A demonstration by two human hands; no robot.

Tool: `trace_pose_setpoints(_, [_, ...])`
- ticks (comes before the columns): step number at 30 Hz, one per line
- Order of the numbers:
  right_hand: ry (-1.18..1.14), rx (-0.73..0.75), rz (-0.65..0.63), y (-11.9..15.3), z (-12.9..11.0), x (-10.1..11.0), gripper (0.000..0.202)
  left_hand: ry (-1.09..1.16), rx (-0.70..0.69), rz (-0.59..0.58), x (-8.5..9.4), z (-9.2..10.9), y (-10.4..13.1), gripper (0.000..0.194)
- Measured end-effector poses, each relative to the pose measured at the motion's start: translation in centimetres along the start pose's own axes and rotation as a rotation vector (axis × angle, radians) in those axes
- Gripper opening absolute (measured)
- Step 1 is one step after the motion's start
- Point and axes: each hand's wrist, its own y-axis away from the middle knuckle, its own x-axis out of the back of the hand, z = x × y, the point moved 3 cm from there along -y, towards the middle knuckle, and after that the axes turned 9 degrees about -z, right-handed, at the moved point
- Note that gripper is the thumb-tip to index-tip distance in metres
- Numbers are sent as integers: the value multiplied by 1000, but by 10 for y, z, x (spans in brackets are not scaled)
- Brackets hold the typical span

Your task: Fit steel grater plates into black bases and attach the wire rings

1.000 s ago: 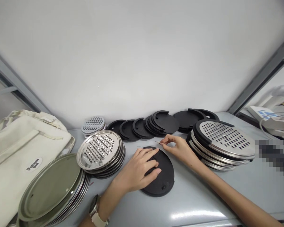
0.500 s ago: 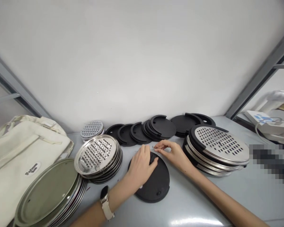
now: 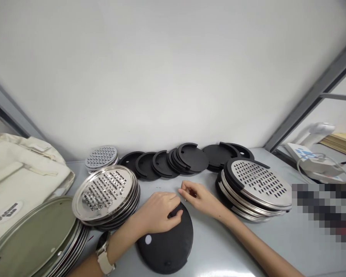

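A round black disc (image 3: 170,250) with a small white spot lies flat on the grey table in front of me. Over its upper edge is my left hand (image 3: 158,212), its fingers curled and its thumb bent; what it grips, if anything, is hidden. Just right of the disc's top edge, my right hand (image 3: 196,195) has its thumb and fingertips pinched together, and a tiny shiny thing shows at the fingers, too small to name. The hands are close together but apart.
On the left stand a stack of metal grater plates (image 3: 106,192), olive-green plates (image 3: 34,238) and a cream bag (image 3: 20,177). Black rimmed discs (image 3: 193,157) line the wall. At right is a tall stack topped by a perforated metal plate (image 3: 261,182).
The view has shifted, so the disc and stacks appear lower and further left. My left hand has moved back from the disc's top edge, and my right hand has turned slightly.
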Motion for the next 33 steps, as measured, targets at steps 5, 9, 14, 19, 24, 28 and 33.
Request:
trace_pose_setpoints(5, [-6, -7, -150, 1, -2, -6, 36, -37, 17, 2, -4, -2, 1, 18])
trace_pose_setpoints(9, [27, -10, -185, 3, -2, -6, 39, -59, 89, 7, -6, -2, 3, 27])
trace_pose_setpoints(14, [66, -17, -186, 4, -3, -7, 37, -50, 93, 18, -4, -2, 3, 29])
trace_pose_setpoints(19, [92, -33, -182, 4, -5, -8, 38, -48, 107, 29, -3, -1, 3, 29])
trace_pose_setpoints(24, [168, -34, -182, 4, -6, -8, 38, -13, 149, 40, -2, -1, 3, 29])
trace_pose_setpoints(28, [207, -23, -146, 3, -7, -9, 37, -7, 179, 61, -2, -2, 2, 29])
trace_pose_setpoints(33, [209, -1, -107, 3, -8, -10, 36, -6, 201, 55, -2, -4, 2, 29])
